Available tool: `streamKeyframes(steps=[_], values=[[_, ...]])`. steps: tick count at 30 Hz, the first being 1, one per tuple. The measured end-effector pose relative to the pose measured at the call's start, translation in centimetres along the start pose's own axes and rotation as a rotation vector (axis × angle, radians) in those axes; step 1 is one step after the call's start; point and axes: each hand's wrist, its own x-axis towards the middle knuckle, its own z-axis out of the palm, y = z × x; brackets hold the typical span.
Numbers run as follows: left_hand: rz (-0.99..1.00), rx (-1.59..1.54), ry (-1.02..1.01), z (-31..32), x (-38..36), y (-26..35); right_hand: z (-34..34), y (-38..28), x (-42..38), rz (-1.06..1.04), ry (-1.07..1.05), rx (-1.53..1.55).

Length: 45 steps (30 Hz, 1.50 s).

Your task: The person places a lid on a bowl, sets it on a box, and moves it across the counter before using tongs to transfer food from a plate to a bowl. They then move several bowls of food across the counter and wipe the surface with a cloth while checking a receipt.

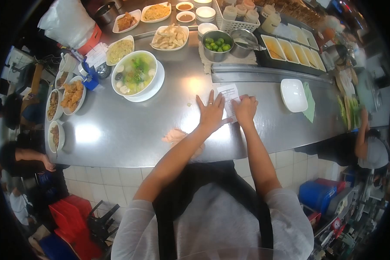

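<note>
A printed paper slip lies on the steel counter in front of me. My left hand rests flat at the slip's left edge, fingers spread, with a ring on one finger. On the slip's right side, my right hand is closed, fingers curled and thumb over the paper. Whether it grips anything small is hidden. A crumpled peach-coloured cloth lies partly under my left forearm. To the right of my hands stands a white square dish beside a green cloth.
A large soup bowl stands on the left, with bowls of fried food along that edge. Behind are a pot of green limes, a plate of dumplings and several sauce trays. Other people's arms show at both sides.
</note>
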Motion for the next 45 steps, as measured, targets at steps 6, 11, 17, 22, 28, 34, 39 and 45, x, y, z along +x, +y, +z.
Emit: streamKeyframes(steps=[6,11,17,22,28,34,39,45], values=[[-0.121,-0.22,0.169,-1.7,-2.3,0.6,-1.5,-1.0,3.6,0.243,-0.237,0.753],[-0.326,-0.445,0.18,-7.6,-9.6,-1.3,5.3,4.5,6.0,0.337,-0.443,0.843],[-0.513,-0.329,0.318,-8.2,-16.9,-4.2,4.0,2.5,8.8,0.486,-0.382,0.699],[-0.375,-0.5,0.204,-6.2,-16.5,-2.9,4.7,1.9,8.5,0.388,-0.3,0.606],[-0.546,-0.707,0.222,-6.0,-15.5,-3.5,4.5,1.8,8.1,0.253,-0.144,0.339],[-0.35,-0.909,0.472,-9.7,-12.1,-2.3,-0.4,-2.0,4.3,-0.279,-0.006,0.427],[-0.296,-1.198,0.449,-12.1,-11.4,-0.3,-6.6,-8.5,-1.7,0.142,-1.133,1.372],[-0.64,-1.122,0.621,-11.6,-19.2,-3.6,3.4,-9.0,2.7,-0.67,-0.268,0.134]])
